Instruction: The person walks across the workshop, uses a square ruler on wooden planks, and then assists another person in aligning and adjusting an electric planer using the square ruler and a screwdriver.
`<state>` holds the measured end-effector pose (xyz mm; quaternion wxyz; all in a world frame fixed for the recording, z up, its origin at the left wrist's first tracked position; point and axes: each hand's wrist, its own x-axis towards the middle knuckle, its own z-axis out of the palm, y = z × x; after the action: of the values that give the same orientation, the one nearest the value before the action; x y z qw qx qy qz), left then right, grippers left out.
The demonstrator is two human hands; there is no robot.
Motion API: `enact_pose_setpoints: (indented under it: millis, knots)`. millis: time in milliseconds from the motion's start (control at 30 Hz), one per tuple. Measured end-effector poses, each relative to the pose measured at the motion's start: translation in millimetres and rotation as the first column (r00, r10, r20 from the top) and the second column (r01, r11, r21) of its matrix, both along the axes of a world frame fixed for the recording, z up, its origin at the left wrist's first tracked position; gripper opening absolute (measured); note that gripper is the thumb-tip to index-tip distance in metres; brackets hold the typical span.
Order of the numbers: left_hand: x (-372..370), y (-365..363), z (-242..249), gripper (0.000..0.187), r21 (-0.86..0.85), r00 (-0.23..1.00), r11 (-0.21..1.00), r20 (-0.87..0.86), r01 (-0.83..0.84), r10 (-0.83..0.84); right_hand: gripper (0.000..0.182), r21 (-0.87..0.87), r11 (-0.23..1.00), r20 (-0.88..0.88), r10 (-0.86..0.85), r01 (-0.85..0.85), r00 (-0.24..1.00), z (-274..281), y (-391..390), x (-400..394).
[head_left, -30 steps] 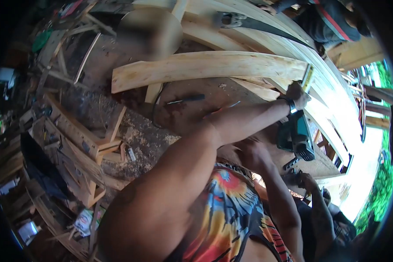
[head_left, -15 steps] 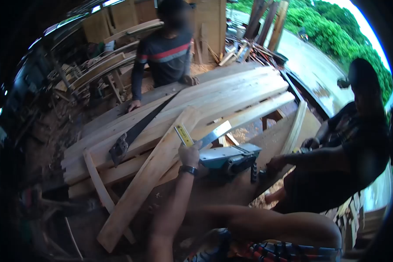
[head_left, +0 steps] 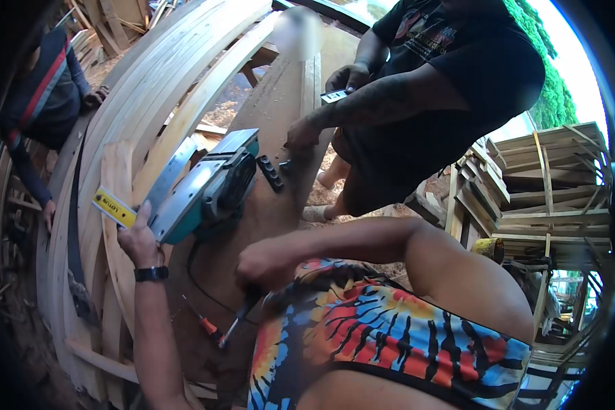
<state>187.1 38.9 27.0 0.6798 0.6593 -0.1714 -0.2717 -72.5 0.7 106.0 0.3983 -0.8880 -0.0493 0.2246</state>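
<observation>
My left hand (head_left: 139, 240), with a dark watch at the wrist, is closed around a try square (head_left: 114, 207) with a yellow stock and a metal blade. The blade extends up beside a teal power planer (head_left: 208, 184), which lies with its flat metal sole turned up. Near my torso, my right hand (head_left: 265, 263) is closed on what looks like a screwdriver (head_left: 238, 323); its dark handle is mostly hidden in the fist and its shaft points down. An orange-and-black screwdriver (head_left: 210, 329) lies on the bench close to that shaft.
Long planks (head_left: 164, 75) run along the bench's left, with a handsaw (head_left: 75, 225) on them. A black part with holes (head_left: 270, 173) lies by the planer. A co-worker in black holds a small labelled item (head_left: 334, 96). Another person's hand (head_left: 50, 213) rests at the left. Stacked lumber (head_left: 553, 184) stands right.
My view has swung right and down, so the planer and planks appear further left. My right fist and the screwdrivers now show clearly. My left hand still holds the try square beside the planer.
</observation>
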Motion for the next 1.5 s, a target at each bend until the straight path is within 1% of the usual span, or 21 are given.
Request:
enact_pose_setpoints:
  millis: [67, 167, 300, 433, 533, 567, 667, 700, 733, 800, 833, 867, 933, 1000, 1067, 1200, 1233, 1333, 1367, 1467, 1500]
  knots:
    - [-1.5, 1.3, 0.3, 0.022, 0.003, 1.0, 1.0, -0.027, 0.007, -0.007, 0.023, 0.384, 0.893, 0.016, -0.259, 0.233, 0.966, -14.6, -27.6, -38.4]
    - [-6.7, 1.9, 7.5, 0.021, -0.016, 0.999, 1.0, -0.049, -0.008, 0.007, 0.037, 0.691, 0.65, 0.095, -0.514, 0.315, 0.852, -15.2, -43.7, -66.7]
    - [-9.2, 0.8, 7.3, 0.022, 0.013, 0.996, 0.998, -0.065, -0.055, 0.056, 0.034, 0.718, 0.331, -0.249, -0.7, 0.613, 0.669, -3.8, -52.8, -69.2]
    - [-17.7, 0.0, 18.9, 0.021, 0.066, 0.997, 0.994, -0.006, -0.082, 0.082, 0.029, 0.742, 0.211, -0.313, -0.73, 0.636, 0.607, -8.5, -64.6, -54.2]
    - [-16.1, 2.3, 18.8, 0.023, 0.079, 0.997, 0.994, -0.013, -0.07, 0.071, 0.028, 0.752, 0.214, -0.33, -0.696, 0.623, 0.638, -7.4, -81.4, -44.6]
    - [-18.1, 1.0, 20.9, 0.023, 0.099, 0.996, 0.991, -0.008, -0.092, 0.093, 0.033, 0.727, 0.249, -0.34, -0.679, 0.64, 0.65, 1.2, -88.8, -42.2]
    - [-15.1, 3.3, 20.7, 0.023, 0.169, 0.997, 0.983, 0.038, -0.076, 0.071, 0.033, 0.783, 0.21, -0.244, -0.762, 0.585, 0.6, -8.0, -105.2, -33.1]
    - [-14.7, 4.1, 20.0, 0.024, 0.159, 0.996, 0.984, 0.047, -0.077, 0.071, 0.033, 0.718, 0.298, -0.146, -0.819, 0.629, 0.554, -10.0, -115.4, -31.6]
    - [-15.4, 2.1, 19.0, 0.025, 0.155, 0.996, 0.985, 0.058, -0.083, 0.074, 0.031, 0.738, 0.284, -0.078, -0.865, 0.612, 0.496, -22.9, -124.6, -28.9]
    - [-16.3, 2.7, 23.2, 0.026, 0.176, 0.993, 0.982, 0.099, -0.074, 0.057, 0.031, 0.666, 0.231, -0.1, -0.915, 0.709, 0.392, -8.9, -145.1, -25.1]
    - [-16.2, 3.4, 28.5, 0.026, 0.207, 0.991, 0.977, 0.131, -0.059, 0.032, 0.029, 0.687, 0.195, -0.1, -0.929, 0.7, 0.357, -17.9, -155.6, -22.1]
    - [-18.1, 2.9, 31.2, 0.026, 0.173, 0.992, 0.984, 0.12, -0.047, 0.026, 0.027, 0.687, 0.246, 0.004, -0.942, 0.684, 0.335, -30.2, -168.2, -20.2]
    - [-20.5, 2.3, 32.4, 0.023, 0.169, 0.994, 0.981, 0.074, -0.097, 0.086, 0.023, 0.711, 0.15, -0.045, -0.965, 0.687, 0.258, -41.0, -186.1, -14.5]
    - [-19.2, 4.1, 30.3, 0.023, 0.172, 0.991, 0.977, 0.064, -0.123, 0.114, 0.023, 0.702, 0.178, 0.03, -0.975, 0.689, 0.222, -60.1, -201.1, -11.2]
    - [-20.4, 1.4, 35.2, 0.024, 0.198, 0.992, 0.973, 0.069, -0.118, 0.106, 0.024, 0.703, 0.17, -0.001, -0.971, 0.691, 0.241, -62.9, -207.0, -9.7]
    - [-17.6, 2.7, 33.5, 0.024, 0.204, 0.995, 0.974, 0.031, -0.1, 0.095, 0.025, 0.6, 0.317, 0.097, -0.94, 0.735, 0.327, -59.2, -217.7, -8.5]
    - [-16.3, 3.6, 31.2, 0.024, 0.205, 0.995, 0.974, 0.033, -0.097, 0.092, 0.026, 0.622, 0.33, 0.123, -0.937, 0.71, 0.328, -58.4, -215.5, -3.8]
    - [-16.9, 2.9, 30.8, 0.024, 0.188, 0.995, 0.977, 0.038, -0.099, 0.093, 0.028, 0.502, 0.457, 0.19, -0.887, 0.734, 0.421, -57.0, -216.3, 3.1]
    - [-15.7, 3.5, 29.1, 0.024, 0.195, 0.994, 0.975, 0.057, -0.107, 0.097, 0.035, 0.375, 0.498, 0.225, -0.867, 0.782, 0.444, -58.0, -217.3, 4.2]
    - [-15.9, 3.9, 29.1, 0.024, 0.223, 0.994, 0.969, 0.068, -0.103, 0.09, 0.04, 0.222, 0.555, 0.285, -0.823, 0.802, 0.491, -53.9, -215.4, 9.9]
    - [-16.9, 3.8, 30.2, 0.024, 0.224, 0.994, 0.969, 0.067, -0.103, 0.09, 0.04, 0.241, 0.547, 0.281, -0.83, 0.801, 0.482, -53.7, -214.9, 11.7]
